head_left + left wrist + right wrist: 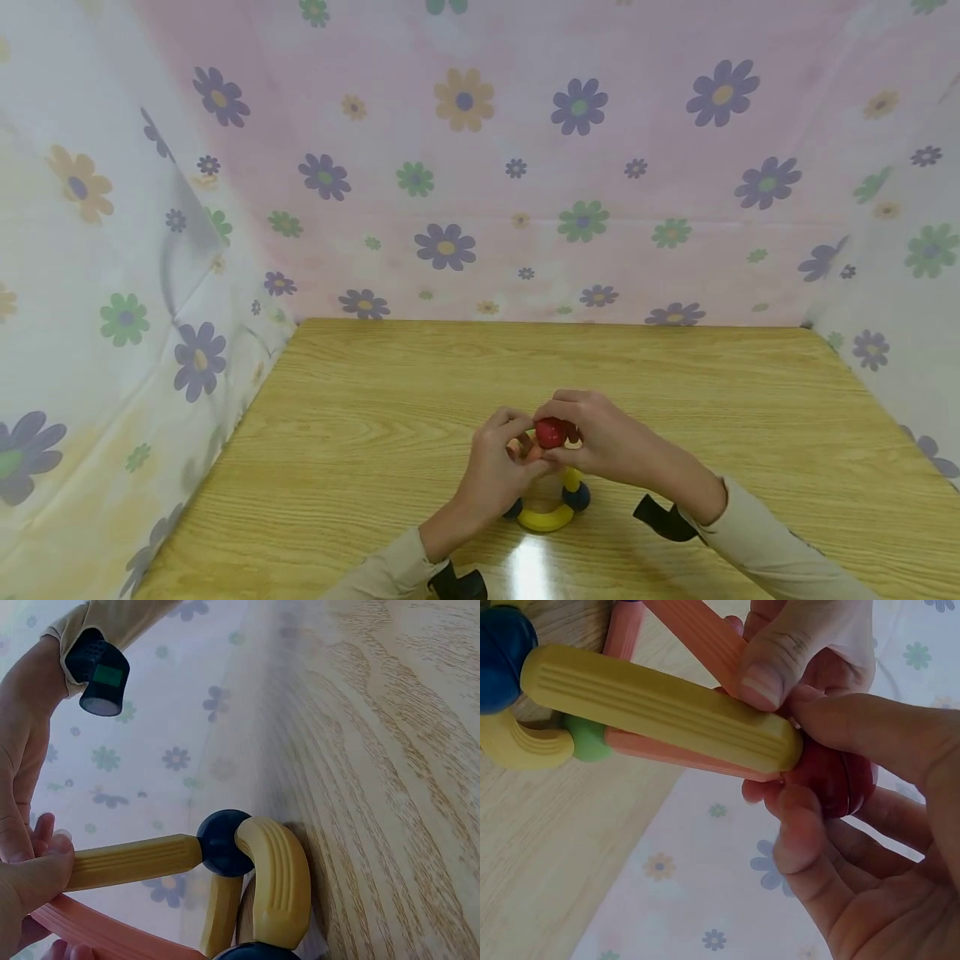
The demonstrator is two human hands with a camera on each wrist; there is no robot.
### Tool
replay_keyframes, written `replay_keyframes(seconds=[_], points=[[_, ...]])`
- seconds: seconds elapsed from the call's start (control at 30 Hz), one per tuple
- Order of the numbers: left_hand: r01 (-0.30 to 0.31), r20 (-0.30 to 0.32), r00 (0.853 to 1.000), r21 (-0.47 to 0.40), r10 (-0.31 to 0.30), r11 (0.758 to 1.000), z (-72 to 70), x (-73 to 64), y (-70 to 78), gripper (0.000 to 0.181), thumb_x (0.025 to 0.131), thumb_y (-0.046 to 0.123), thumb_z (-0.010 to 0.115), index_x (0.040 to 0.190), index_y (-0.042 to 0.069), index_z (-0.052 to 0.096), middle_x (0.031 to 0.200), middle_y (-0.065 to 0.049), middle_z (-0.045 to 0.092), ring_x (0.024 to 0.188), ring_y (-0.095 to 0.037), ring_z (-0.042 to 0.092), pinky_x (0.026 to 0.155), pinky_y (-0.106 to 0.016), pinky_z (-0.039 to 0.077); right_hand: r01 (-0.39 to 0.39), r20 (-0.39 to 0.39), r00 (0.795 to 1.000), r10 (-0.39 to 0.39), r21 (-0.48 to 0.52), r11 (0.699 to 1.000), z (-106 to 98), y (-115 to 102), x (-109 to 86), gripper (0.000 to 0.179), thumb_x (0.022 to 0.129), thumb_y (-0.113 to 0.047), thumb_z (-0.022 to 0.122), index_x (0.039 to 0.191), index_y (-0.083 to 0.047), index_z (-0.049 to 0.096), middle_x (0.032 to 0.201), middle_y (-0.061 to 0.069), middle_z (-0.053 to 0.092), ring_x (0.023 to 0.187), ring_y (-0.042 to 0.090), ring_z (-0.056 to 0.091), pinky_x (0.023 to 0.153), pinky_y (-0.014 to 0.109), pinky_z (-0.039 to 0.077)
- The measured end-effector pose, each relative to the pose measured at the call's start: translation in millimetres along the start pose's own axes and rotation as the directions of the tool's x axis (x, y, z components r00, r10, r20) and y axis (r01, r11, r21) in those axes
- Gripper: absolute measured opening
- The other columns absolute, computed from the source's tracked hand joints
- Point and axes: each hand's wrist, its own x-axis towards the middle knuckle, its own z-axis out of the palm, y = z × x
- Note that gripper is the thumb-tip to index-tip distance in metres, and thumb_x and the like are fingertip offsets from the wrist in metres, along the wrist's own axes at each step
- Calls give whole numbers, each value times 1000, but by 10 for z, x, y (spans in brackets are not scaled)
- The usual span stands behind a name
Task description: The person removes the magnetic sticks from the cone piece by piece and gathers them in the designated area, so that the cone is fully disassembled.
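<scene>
A magnetic building frame of ribbed rods and balls stands on the table, its rods rising to a shiny red ball (551,432) at the top. My right hand (603,437) holds this ball between thumb and fingers. My left hand (491,467) pinches the upper rod ends beside it, its thumb on an orange rod (697,637). A straight yellow rod (660,709) reaches the red ball. At the base, a curved yellow piece (546,521) joins dark blue balls (576,496). A green ball (589,739) also shows low in the frame. The fingers partly hide the upper joint.
The wood-grain table (360,417) extends around the frame. Flowered cloth (510,192) hangs behind the table and along both sides. Black wrist cameras (666,518) sit at both cuffs.
</scene>
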Motion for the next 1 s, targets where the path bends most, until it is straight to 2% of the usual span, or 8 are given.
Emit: replay_keyframes(seconds=[0.1,0.33,0.63,0.83,1.0], points=[[12,15,1000,-12,-12,1000,15,11,-12,24,76,20,80,96,10,70,92,2,56,74,-10,55,56,-21,50,6,-38,999,-6,-16,1000,21,5,-11,24,78,-8,78,99,-5,67,86,-2,59,65,10,52,55,20,46],[53,30,998,-16,-52,998,26,25,-18,24,78,10,78,102,8,71,91,1,53,74,-9,54,57,-20,50,-6,-136,991,6,-5,1000,90,33,-28,26,75,-4,78,97,-4,64,90,3,63,73,10,60,58,20,50],[46,33,998,-2,-46,999,21,43,-20,30,78,7,77,107,7,70,88,1,53,74,-9,53,55,-19,49,-39,-206,978,44,27,999,140,43,-41,30,72,-1,80,94,-6,60,88,2,61,68,8,56,55,21,49],[56,51,997,-38,-54,998,14,48,-27,31,79,6,76,109,6,69,86,1,54,74,-11,55,55,-20,50,-21,-259,965,36,60,998,182,34,-52,33,70,-4,82,92,-9,58,86,-2,59,66,7,56,53,21,49],[52,45,998,-20,-51,998,4,63,-37,30,79,6,76,107,6,68,82,1,55,75,-9,54,57,-20,51,-18,-279,959,50,115,993,194,8,-55,30,73,-7,81,92,-11,58,85,-4,59,67,4,58,51,21,50]])
